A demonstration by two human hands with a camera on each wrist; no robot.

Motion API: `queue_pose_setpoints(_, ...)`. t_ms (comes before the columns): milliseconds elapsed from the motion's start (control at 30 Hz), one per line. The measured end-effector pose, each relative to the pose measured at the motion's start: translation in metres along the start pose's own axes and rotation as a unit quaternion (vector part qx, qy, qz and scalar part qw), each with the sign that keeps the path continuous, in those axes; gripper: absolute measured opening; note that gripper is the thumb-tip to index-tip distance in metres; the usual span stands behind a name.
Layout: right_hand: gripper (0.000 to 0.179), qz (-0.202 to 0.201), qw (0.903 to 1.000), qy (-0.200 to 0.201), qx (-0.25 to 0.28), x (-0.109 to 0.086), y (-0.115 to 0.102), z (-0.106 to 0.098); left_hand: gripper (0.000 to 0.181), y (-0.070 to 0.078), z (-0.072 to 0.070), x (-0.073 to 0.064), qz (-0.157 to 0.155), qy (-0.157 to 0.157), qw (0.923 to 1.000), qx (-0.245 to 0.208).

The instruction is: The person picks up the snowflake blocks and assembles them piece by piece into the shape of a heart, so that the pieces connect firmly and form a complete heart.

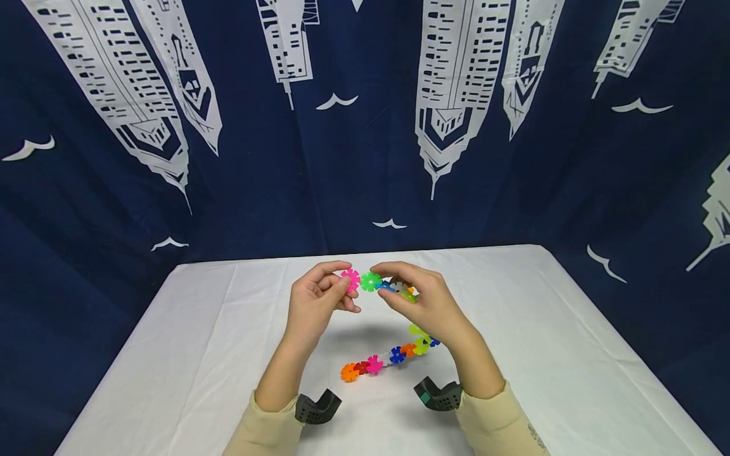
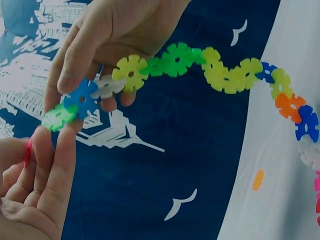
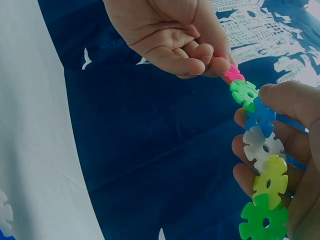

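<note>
My left hand (image 1: 316,297) pinches a pink notched plastic disc (image 1: 350,278) between thumb and fingers. Just to its right is a green notched disc (image 1: 371,282), the end link of a chain of such interlocking discs. Near that end my right hand (image 1: 424,297) grips the chain, its thumb by the blue disc (image 3: 260,117). A white disc (image 3: 262,148) and a yellow disc (image 3: 271,182) follow along the right fingers. From there the chain hangs down to the table, ending in an orange disc (image 1: 350,372). In the right wrist view, the pink disc sits right at the green disc's edge.
A white cloth covers the table (image 1: 228,329). Behind it hangs a navy curtain (image 1: 353,164) printed with white buildings and birds. An orange oval piece (image 2: 258,180) shows against the white cloth. Each wrist wears a black camera mount (image 1: 318,406).
</note>
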State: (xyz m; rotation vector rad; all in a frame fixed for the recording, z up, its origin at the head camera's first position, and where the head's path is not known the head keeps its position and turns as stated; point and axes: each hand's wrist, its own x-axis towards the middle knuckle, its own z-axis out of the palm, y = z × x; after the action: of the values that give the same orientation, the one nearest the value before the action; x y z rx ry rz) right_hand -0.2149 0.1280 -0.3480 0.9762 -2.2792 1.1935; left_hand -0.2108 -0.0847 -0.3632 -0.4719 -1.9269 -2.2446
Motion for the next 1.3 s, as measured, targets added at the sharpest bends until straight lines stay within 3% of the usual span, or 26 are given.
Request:
queue_pose_setpoints(367, 0.035, -0.006, 0.9999, -0.005, 0.011, 0.001, 0.003, 0.004, 0.020, 0.003, 0.007, -0.003, -0.002, 0.047, 0.9989, -0.003)
queue_pose_setpoints(567, 0.036, -0.021, 0.9994, 0.003, -0.027, 0.001, 0.003, 0.010, 0.018, 0.005, 0.010, -0.004, -0.017, 0.071, 0.9973, 0.012)
queue_pose_setpoints(867, 0.036, -0.077, 0.9888, 0.046, -0.119, 0.002, 0.005, 0.020, 0.019, 0.007, 0.016, -0.007, -0.027, 0.080, 0.9964, 0.007)
queue_pose_setpoints(1133, 0.038, -0.087, 0.9851, 0.048, -0.140, 0.002, 0.004, 0.020, 0.017, 0.007, 0.018, -0.007, -0.026, 0.082, 0.9963, -0.006)
queue_pose_setpoints(1300, 0.039, -0.094, 0.9851, 0.063, -0.129, 0.003, 0.005, 0.018, 0.021, 0.005, 0.016, -0.007, -0.024, 0.057, 0.9974, -0.038)
